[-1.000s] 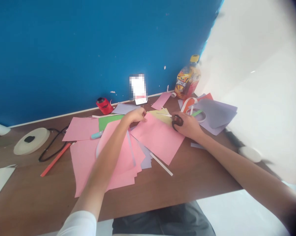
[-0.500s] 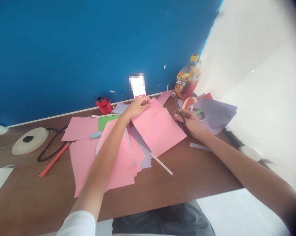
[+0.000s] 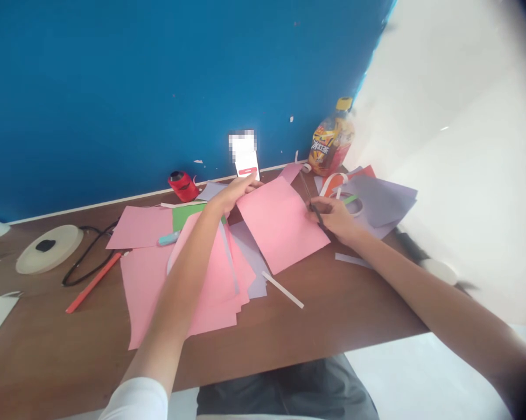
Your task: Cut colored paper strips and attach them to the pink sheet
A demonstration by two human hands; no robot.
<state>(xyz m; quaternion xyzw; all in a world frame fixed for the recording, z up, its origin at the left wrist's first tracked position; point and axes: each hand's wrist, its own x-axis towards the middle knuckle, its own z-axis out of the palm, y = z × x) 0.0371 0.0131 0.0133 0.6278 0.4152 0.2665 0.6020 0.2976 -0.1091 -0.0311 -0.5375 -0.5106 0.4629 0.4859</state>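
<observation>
A pink sheet [image 3: 284, 224] is tilted up over the middle of the brown table. My left hand [image 3: 235, 193] is at its upper left corner, fingers closed around that edge. Scissors [image 3: 316, 213] are in my right hand [image 3: 335, 219], close to the sheet's right edge; their blades point toward the wall and are partly hidden. Under and beside my left forearm lies a stack of pink sheets [image 3: 149, 286], with purple paper [image 3: 251, 248] showing to its right.
A drink bottle [image 3: 330, 143], a lit phone [image 3: 246, 163] and a red object [image 3: 183, 186] stand along the blue wall. Purple sheets [image 3: 383, 198] and a tape roll [image 3: 354, 204] lie right. A red stick [image 3: 93, 284], black cable and round lid [image 3: 48, 249] lie left.
My left hand has moved slightly left and lower along the sheet's edge, and the sheet has turned a little. The scissors have tipped in my right hand, which stays beside the sheet.
</observation>
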